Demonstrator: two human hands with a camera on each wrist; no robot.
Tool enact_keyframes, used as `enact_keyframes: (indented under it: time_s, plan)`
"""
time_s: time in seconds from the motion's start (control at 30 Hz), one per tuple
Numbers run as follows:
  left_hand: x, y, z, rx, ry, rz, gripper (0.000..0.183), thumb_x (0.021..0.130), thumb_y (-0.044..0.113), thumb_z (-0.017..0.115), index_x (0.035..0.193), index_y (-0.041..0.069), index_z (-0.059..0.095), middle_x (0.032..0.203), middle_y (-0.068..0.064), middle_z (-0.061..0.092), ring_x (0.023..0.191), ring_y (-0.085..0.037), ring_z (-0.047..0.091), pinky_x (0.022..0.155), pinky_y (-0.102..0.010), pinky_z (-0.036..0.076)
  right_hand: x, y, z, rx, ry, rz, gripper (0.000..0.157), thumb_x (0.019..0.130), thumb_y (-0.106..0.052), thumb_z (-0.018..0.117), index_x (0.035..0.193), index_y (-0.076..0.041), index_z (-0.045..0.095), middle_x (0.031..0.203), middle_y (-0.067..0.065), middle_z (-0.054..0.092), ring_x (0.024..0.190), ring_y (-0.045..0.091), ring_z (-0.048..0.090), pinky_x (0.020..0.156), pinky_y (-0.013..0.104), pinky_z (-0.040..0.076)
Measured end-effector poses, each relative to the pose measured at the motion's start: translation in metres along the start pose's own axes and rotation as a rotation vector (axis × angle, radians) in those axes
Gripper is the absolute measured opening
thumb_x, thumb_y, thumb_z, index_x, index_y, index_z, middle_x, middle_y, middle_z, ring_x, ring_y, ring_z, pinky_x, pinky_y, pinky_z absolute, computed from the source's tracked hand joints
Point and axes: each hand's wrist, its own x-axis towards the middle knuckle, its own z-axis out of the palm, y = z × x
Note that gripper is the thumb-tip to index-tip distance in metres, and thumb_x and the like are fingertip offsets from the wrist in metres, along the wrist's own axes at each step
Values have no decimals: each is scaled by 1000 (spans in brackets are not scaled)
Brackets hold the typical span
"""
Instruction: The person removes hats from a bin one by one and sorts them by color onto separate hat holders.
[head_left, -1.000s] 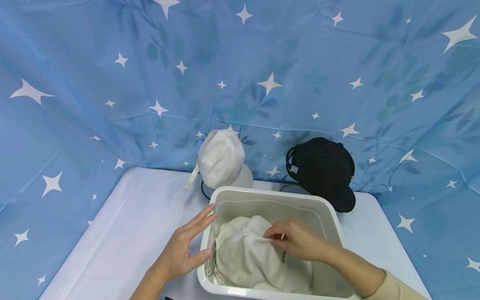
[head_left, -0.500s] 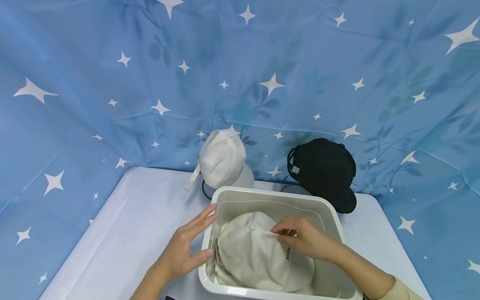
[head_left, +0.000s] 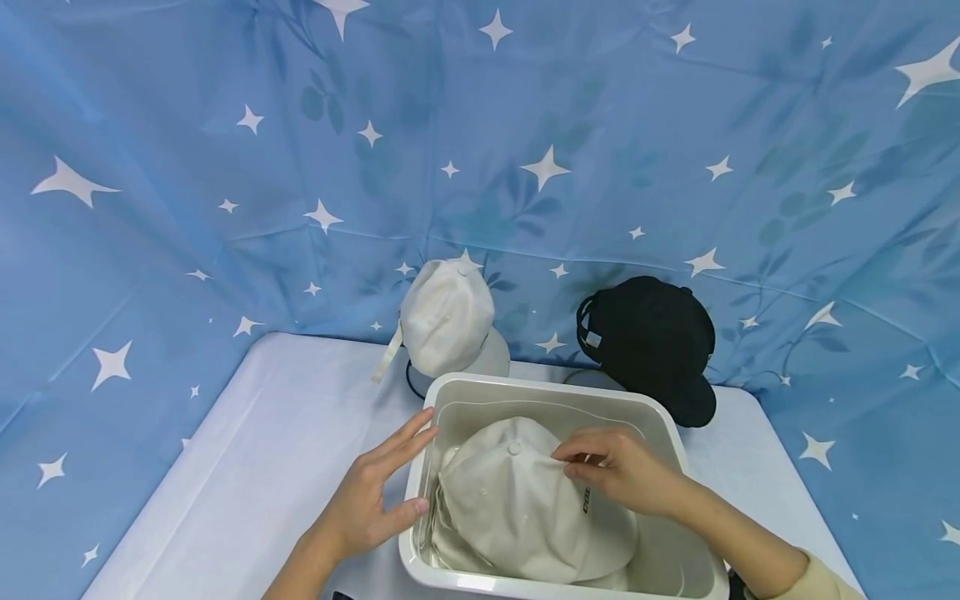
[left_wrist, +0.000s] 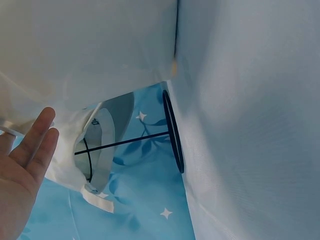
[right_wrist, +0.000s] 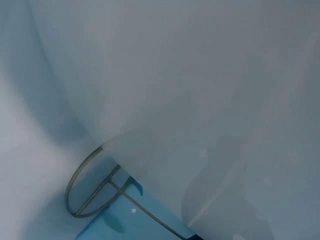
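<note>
A beige baseball cap point(head_left: 517, 508) with dark lettering lies in a whitish plastic bin point(head_left: 414, 552), its crown up and its brim toward the right. My right hand point(head_left: 626, 471) pinches the cloth of the crown, above the lettering. More pale fabric shows beneath the cap at its left side. At the bin's left rim, my left hand point(head_left: 371, 492) rests with fingers spread and straight; the left wrist view shows those fingers against the outer wall. The right wrist view is filled by the bin's outer wall point(right_wrist: 200, 90), so the right hand is hidden there.
Behind the bin, a white cap point(head_left: 446, 321) hangs on a stand with a dark ring base point(left_wrist: 173, 132). A black cap point(head_left: 648, 342) sits on another stand at the back right; its wire base point(right_wrist: 75, 185) shows low down. A white-covered table point(head_left: 247, 467) carries everything, before a starry blue curtain point(head_left: 300, 150).
My right hand has shifted slightly right and up in the head view, drawing the beige cap's crown up with it. The left hand has stayed at the bin's rim.
</note>
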Motion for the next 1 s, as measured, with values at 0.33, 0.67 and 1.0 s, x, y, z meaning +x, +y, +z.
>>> enact_keyframes:
  time_s: [0.33,0.67,1.0]
  plan:
    - [0,0,0,-1,-2,-8,76,83,16,70,156,7,50,163,-18,41,146,-32,47,117,-29,37,-1,-8,-13,36,3,1,24,90,2,77,110,-12,80,102,-3,76,86,10,69,71,28,62]
    - [0,1,0,-13,1,-2,76,82,14,71,155,7,50,163,-19,42,146,-32,47,118,-28,36,-1,-18,-26,-24,41,-43,31,87,5,80,111,-14,79,102,-4,77,84,9,69,69,26,61]
    - [1,2,0,-23,-5,-8,77,83,14,70,157,6,48,164,-20,40,146,-33,47,118,-29,37,2,-22,-35,-70,77,-45,37,82,9,82,110,-14,80,102,-6,77,82,7,70,66,24,60]
